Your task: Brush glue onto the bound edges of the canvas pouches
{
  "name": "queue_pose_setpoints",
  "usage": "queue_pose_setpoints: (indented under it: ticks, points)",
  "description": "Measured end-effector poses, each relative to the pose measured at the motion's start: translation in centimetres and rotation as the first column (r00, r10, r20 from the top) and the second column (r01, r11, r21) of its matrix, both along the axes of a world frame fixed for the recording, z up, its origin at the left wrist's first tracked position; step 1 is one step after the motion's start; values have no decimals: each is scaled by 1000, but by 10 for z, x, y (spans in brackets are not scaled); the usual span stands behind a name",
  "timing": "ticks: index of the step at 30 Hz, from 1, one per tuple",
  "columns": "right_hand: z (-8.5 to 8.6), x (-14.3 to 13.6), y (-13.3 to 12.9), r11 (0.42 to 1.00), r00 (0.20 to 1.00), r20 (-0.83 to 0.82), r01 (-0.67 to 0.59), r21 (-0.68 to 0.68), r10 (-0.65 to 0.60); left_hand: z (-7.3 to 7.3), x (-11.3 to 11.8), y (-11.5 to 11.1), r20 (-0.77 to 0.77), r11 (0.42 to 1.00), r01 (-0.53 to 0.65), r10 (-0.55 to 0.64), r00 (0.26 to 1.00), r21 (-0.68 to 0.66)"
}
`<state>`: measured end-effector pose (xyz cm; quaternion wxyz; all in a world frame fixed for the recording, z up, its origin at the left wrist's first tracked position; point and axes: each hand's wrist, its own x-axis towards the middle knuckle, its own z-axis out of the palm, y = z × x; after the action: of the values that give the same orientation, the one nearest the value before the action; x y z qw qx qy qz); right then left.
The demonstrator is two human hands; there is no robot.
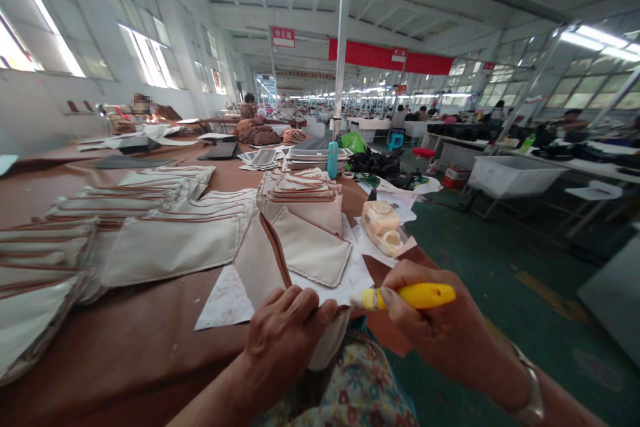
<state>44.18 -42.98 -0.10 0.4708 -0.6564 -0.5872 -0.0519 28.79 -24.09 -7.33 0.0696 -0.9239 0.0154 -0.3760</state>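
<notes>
My left hand [287, 330] is closed on a leather panel [330, 340] at the table's near edge; the panel's pale lower part hangs below my fingers. In my right hand [435, 327] is a yellow-handled brush [420, 295], held between thumb and fingers. Its pale bristles point left and meet the edge of the panel beside my left thumb. Just beyond my left hand, a folded piece [260, 260] with a brown side stands partly upright. Another pale panel [315, 247] lies flat on white paper [225, 297]. A stained glue container [381, 220] stands beyond the brush.
Stacks of pale panels [175, 244] spread over the brown-covered table [150, 340] on the left. Further back are a blue bottle [333, 159], a tape roll [347, 175] and black material [383, 167]. A white bin [515, 175] stands across the green floor at right.
</notes>
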Motion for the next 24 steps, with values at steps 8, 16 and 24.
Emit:
queue_pose_setpoints:
  ticks: [8,16,24]
  points:
    - [-6,-2,6,1000,998,-58,-19,-17,18,-9,-8,7,16,987,76,-79,997,144]
    - [-18,5,12,998,981,-179,69,-3,-68,-7,-14,14,66,990,117,-123,990,76]
    - [-62,29,-13,896,690,-709,396,201,-146,14,-19,23,159,610,264,-222,962,-747]
